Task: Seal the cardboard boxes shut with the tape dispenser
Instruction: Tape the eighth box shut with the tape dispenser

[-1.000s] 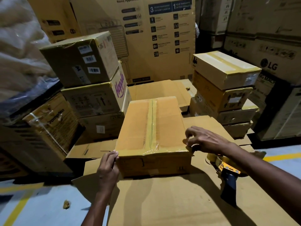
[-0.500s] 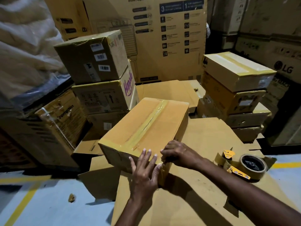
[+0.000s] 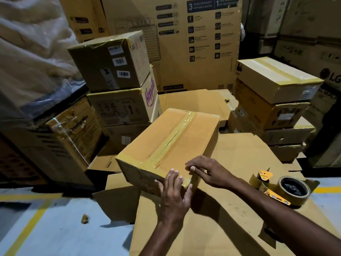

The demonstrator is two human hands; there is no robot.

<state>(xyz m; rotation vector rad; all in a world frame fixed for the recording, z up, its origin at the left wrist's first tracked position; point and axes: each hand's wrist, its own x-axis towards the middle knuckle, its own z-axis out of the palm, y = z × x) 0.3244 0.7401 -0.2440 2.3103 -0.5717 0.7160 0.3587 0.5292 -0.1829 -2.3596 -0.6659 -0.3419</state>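
A brown cardboard box [image 3: 171, 143] lies turned at an angle on flattened cardboard, with shiny tape running along its top seam and over its near edge. My left hand [image 3: 175, 191] lies flat with straight fingers against the box's near corner, pressing the tape end. My right hand [image 3: 208, 170] rests on the top of the box near the same corner, fingers bent down onto the tape. The yellow tape dispenser [image 3: 282, 189] with its brown roll lies on the cardboard to the right, with no hand on it.
Flattened cardboard sheets [image 3: 230, 218] cover the floor under the box. Stacked boxes [image 3: 120, 85] stand at the left and another stack [image 3: 273, 100] at the right. A big printed carton [image 3: 193, 43] stands behind. Grey floor with yellow lines [image 3: 27, 224] lies at the left.
The box has been turned so its near end points left. My left hand moved from the box's left side to its near corner; my right hand slid there too.
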